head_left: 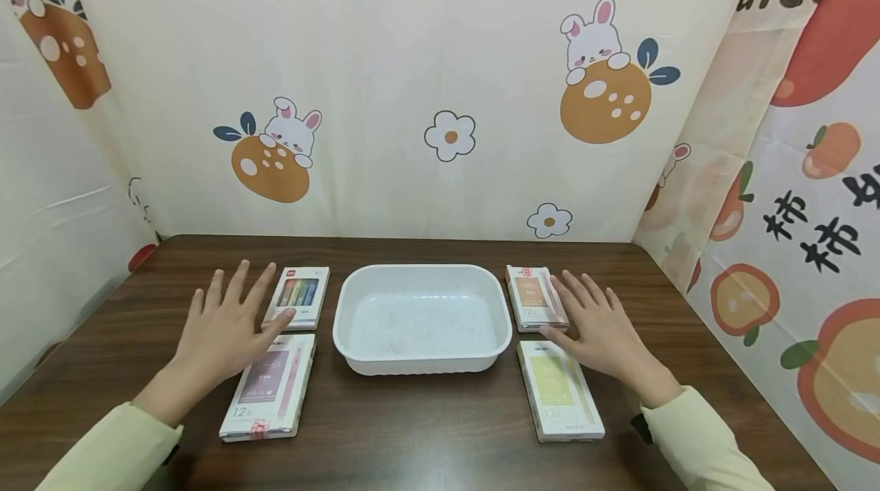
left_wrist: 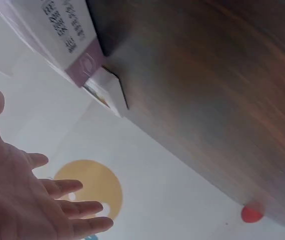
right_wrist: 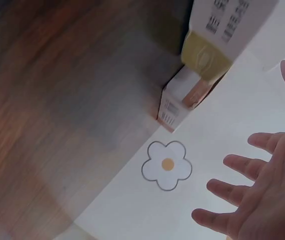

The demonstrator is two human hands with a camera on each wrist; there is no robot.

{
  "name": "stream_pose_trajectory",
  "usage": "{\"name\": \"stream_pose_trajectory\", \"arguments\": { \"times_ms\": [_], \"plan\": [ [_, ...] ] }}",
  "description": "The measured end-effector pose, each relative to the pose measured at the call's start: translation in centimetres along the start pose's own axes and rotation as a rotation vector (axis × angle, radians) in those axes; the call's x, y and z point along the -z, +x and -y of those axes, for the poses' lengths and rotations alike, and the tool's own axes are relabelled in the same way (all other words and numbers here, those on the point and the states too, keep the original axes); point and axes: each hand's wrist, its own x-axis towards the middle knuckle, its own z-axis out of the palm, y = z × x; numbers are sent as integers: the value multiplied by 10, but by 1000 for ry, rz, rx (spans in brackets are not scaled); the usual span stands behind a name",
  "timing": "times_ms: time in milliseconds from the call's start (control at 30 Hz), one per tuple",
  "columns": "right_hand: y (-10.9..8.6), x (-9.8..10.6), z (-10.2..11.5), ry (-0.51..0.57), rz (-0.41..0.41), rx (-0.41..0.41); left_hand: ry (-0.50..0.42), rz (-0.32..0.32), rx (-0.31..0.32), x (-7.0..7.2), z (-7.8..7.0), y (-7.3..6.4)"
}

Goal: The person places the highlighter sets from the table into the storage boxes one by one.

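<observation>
My left hand (head_left: 223, 327) is spread with straight fingers, palm down, above the two boxes on the left. Below its thumb lies a white box with a purple panel (head_left: 264, 380); beyond that is a white box with a window showing coloured sticks (head_left: 299, 294). On the right, my right hand (head_left: 605, 331) is spread the same way, its fingers apart and holding nothing. It overlaps the edges of a white box with an orange panel (head_left: 531, 294) and a nearer box with a yellow-green panel (head_left: 553, 384). Both wrist views show gaps between palms and boxes.
A white rectangular plastic basin (head_left: 422, 365) stands between the two pairs of boxes, with nothing inside. Everything sits on a dark wood-grain table (head_left: 419, 437). Printed curtains (head_left: 385, 56) hang behind the table and at both sides.
</observation>
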Motion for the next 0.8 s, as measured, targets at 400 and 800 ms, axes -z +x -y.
{"name": "stream_pose_trajectory", "arguments": {
  "times_ms": [400,800],
  "plan": [
    [-5,-3,15,-20,-6,57,32,10,-51,3,-20,1],
    [-9,-3,28,-32,-43,135,26,-5,-124,1,-39,4]
  ]
}}
